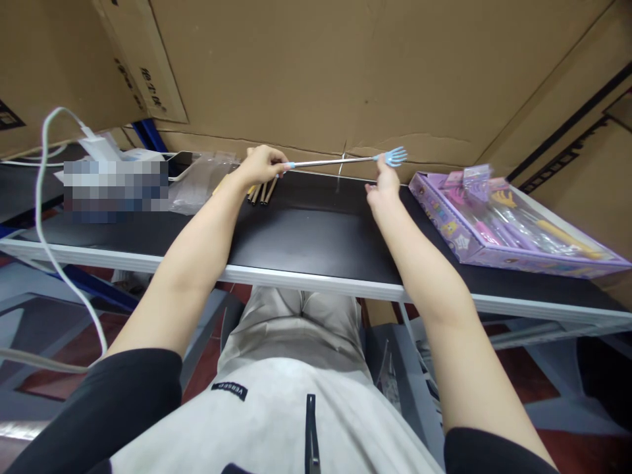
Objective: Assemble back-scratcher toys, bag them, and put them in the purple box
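Note:
A telescopic back scratcher (330,161) with a thin metal rod and a light blue, hand-shaped head stretches level between my two hands, above the back of the black shelf. My left hand (261,164) is closed on its blue handle end; most of the handle is hidden by the fingers. At the other end my right hand (385,184) pinches the base of the blue head, whose fingers point right. Beneath my left hand lie several thin dark-tipped sticks (264,193), partly covered by it.
To the right, an open purple display box (444,227) holds several wrapped back scratchers in pink, purple and yellow. Clear plastic bags (197,181) lie at the left, beside a blurred-out object (116,187) and a white cable (44,217). Cardboard (316,79) walls the back.

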Motion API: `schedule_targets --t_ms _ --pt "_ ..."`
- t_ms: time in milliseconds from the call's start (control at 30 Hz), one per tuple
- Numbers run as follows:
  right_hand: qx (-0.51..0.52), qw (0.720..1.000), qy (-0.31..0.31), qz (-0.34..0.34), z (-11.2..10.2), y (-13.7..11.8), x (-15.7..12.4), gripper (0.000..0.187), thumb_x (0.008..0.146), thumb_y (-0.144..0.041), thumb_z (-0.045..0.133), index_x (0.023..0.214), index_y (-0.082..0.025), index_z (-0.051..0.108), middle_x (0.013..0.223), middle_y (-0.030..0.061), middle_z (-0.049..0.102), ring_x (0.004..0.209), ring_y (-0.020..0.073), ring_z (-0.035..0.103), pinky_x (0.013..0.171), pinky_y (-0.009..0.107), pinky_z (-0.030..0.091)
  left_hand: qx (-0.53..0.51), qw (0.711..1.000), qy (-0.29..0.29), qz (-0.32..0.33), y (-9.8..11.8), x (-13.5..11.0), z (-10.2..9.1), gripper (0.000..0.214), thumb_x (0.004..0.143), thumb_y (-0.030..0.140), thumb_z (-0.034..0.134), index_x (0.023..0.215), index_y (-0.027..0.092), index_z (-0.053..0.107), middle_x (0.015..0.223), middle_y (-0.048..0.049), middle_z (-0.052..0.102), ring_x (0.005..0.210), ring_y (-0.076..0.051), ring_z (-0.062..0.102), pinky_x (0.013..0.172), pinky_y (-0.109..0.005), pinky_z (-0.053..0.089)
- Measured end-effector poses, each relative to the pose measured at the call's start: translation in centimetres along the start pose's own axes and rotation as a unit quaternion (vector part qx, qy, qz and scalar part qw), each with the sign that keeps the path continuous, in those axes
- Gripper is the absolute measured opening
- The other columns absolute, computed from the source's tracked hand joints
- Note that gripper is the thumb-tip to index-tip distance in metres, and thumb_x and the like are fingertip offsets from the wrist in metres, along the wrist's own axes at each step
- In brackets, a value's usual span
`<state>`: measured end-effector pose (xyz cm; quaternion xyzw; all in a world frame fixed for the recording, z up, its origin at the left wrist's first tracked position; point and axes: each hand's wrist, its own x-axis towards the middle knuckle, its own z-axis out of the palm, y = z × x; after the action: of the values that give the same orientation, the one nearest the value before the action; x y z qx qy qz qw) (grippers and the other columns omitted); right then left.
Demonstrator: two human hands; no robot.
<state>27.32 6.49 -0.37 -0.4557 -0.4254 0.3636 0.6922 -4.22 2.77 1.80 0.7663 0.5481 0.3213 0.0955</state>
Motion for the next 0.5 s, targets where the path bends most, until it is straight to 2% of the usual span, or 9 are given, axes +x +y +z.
schedule_targets --t_ms 100,267,500 --pt "0.006 0.996 0.053 0.066 1.6 0.3 -1.4 0.054 0.094 -0.077 0.059 0.097 -0.023 0.065 0.131 0.0062 0.068 0.137 0.0267 0.060 0.102 0.054 0.055 0.000 1.000 0.014 0.005 1.6 -0.2 0.5 0.018 0.091 0.034 0.066 0.096 0.018 0.073 0.077 -0.0038 0.068 0.098 -0.025 0.061 0.108 -0.044 0.036" --pt "0.007 0.997 0.034 0.069 2.5 0.0 -3.2 0.050 0.094 -0.075 0.060 0.093 -0.025 0.065 0.134 0.0061 0.068 0.139 0.0273 0.058 0.103 0.052 0.055 -0.025 1.000 0.015 0.008 2.8 -0.4 1.0 0.015 0.091 0.031 0.066 0.091 0.018 0.073 0.078 -0.0049 0.067 0.098 -0.026 0.060 0.104 -0.042 0.039" --pt "0.025 0.996 0.005 0.081 4.3 -0.2 -6.4 0.051 0.092 -0.075 0.063 0.092 -0.024 0.063 0.115 0.0045 0.071 0.128 0.0247 0.063 0.101 0.050 0.055 -0.041 0.999 -0.017 0.031 4.6 -0.8 3.1 0.013 0.090 0.030 0.066 0.085 0.020 0.073 0.077 -0.0040 0.071 0.090 -0.024 0.064 0.099 -0.039 0.044"
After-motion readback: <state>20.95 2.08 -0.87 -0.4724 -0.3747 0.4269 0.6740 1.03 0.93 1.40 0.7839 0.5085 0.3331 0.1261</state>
